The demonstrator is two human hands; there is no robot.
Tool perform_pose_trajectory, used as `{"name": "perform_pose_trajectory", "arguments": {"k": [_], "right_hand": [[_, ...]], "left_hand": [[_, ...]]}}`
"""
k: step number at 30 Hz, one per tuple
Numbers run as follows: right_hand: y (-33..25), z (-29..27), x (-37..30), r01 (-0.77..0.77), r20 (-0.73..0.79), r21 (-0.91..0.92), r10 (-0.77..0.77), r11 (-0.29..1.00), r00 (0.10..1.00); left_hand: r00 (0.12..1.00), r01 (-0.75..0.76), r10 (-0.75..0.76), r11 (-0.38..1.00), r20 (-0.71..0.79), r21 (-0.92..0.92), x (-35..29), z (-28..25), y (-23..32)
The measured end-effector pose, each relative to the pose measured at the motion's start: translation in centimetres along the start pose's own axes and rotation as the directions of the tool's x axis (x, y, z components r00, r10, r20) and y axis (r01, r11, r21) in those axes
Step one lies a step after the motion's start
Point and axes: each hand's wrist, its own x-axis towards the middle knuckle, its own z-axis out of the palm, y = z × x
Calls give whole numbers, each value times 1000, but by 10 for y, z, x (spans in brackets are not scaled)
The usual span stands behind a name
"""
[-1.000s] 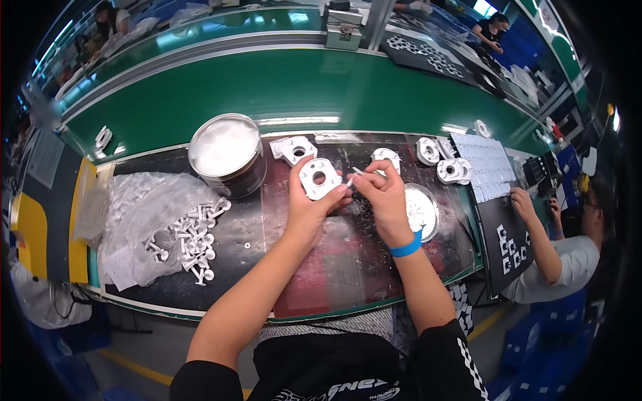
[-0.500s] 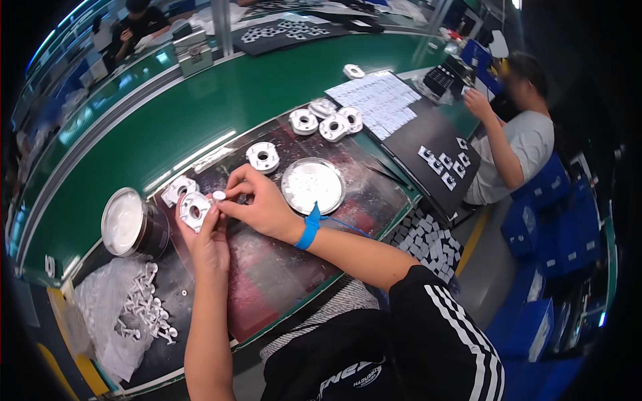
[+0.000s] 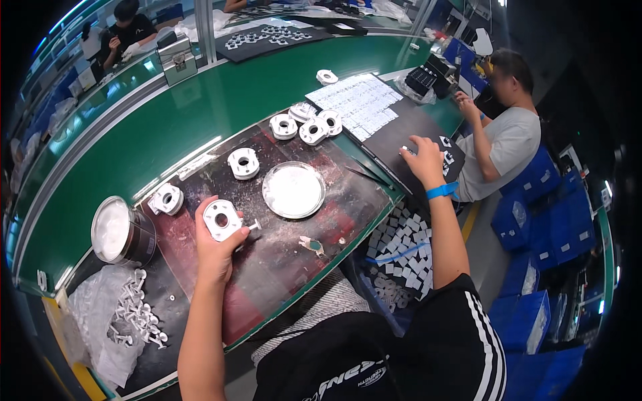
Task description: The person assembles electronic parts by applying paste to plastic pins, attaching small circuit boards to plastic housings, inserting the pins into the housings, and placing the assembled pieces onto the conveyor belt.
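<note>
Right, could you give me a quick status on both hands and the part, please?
Left hand grips white ring-shaped part, small pin beside it. Right hand reaching over the black tray, nothing visibly held. Round metal dish sits between them.

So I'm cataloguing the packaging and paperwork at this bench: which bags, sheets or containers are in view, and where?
Clear plastic bag: near left, crumpled, holding small white parts.
Round tin: beside the bag, dark wall, white top.
Printed sheet: far right of the mat, white, rectangular.
Blue bins: right floor, stacked, boxy.
</note>
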Motion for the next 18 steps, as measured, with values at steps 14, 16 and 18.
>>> {"name": "perform_pose_trajectory", "arguments": {"k": [14, 16, 18], "right_hand": [[-86, -48, -32, -93, 335, 745, -250, 661, 908], [-137, -68, -64, -150, 365, 884, -454, 442, 813], [-164, -85, -90, -395, 573, 817, -519, 420, 634]], "left_hand": [[1000, 20, -21, 996, -6, -83, -4, -4, 2], [999, 21, -24, 993, -29, -113, -5, -8, 4], [999, 35, -40, 987, -27, -155, -3, -6, 5]]}}
